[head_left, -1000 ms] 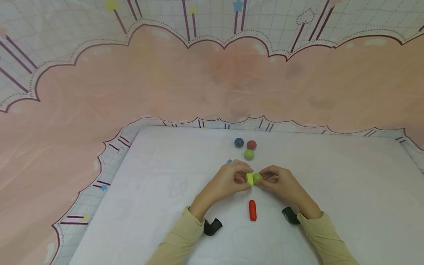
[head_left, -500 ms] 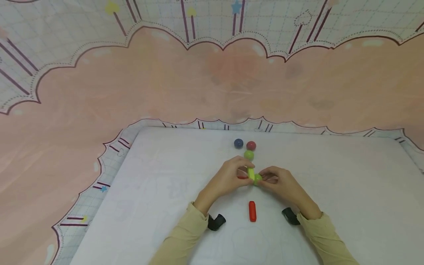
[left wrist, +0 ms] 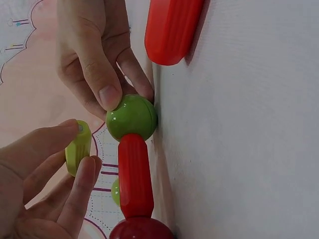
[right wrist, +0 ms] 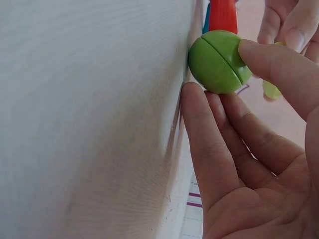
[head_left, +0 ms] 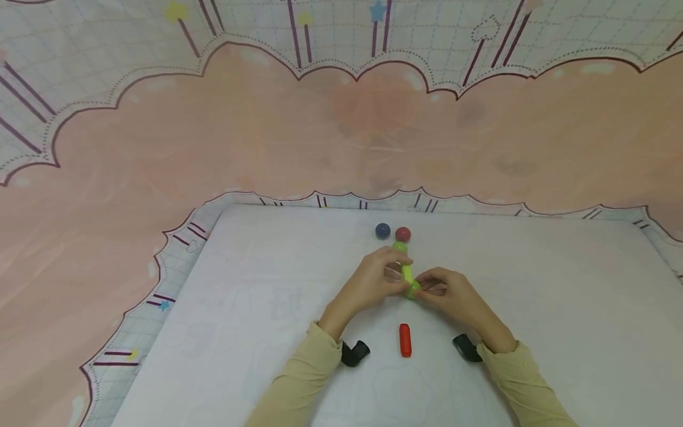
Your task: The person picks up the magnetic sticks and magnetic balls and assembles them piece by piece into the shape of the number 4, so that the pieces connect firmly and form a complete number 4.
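Note:
My left hand pinches a short yellow-green stick, a faceted toy rod with a small metallic spot at its end. In the left wrist view it is held apart from a green ball. The thumb and fingers of my right hand hold that ball, seen with a seam round it in the right wrist view. A red stick runs from the ball to a dark red ball. In the head view my left hand hides this red stick and ball.
Another red stick lies on the white table between my forearms. Farther back are a blue ball, a red ball and a second green ball. A blue piece shows behind the joined red stick. Black devices sit at both cuffs.
My left hand has moved up and to the right in the head view, carrying the yellow-green stick toward the farther green ball. The right hand stays at its green ball.

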`<control>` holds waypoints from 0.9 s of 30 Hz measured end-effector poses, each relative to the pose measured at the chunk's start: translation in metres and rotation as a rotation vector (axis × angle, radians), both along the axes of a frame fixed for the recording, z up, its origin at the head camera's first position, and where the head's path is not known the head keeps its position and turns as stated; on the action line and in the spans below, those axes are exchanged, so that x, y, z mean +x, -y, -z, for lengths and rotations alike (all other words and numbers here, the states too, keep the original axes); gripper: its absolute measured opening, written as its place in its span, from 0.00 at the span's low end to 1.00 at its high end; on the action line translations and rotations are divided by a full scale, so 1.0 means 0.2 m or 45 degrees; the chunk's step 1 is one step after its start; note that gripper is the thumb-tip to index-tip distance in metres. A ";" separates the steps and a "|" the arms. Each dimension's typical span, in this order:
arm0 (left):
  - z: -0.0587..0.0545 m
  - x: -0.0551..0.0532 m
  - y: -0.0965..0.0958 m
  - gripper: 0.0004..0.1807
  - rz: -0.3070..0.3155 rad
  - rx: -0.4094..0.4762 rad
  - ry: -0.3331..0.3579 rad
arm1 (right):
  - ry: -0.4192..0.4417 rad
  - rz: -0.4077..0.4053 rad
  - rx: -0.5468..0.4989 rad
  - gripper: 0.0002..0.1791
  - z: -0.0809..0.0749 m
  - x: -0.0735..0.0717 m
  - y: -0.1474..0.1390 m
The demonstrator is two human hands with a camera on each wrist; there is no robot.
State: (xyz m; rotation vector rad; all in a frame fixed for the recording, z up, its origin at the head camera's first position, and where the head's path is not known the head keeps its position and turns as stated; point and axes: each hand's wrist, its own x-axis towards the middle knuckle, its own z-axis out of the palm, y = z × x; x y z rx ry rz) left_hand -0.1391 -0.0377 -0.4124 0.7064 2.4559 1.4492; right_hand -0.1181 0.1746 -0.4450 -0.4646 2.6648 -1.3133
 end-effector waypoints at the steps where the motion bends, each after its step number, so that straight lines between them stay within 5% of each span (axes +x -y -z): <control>1: 0.00 0.00 0.00 0.23 -0.003 -0.003 0.002 | 0.006 0.000 0.004 0.15 0.00 0.00 0.00; 27: 0.07 -0.07 -0.06 0.24 0.005 -0.021 0.019 | 0.005 -0.026 -0.039 0.16 0.01 0.00 -0.01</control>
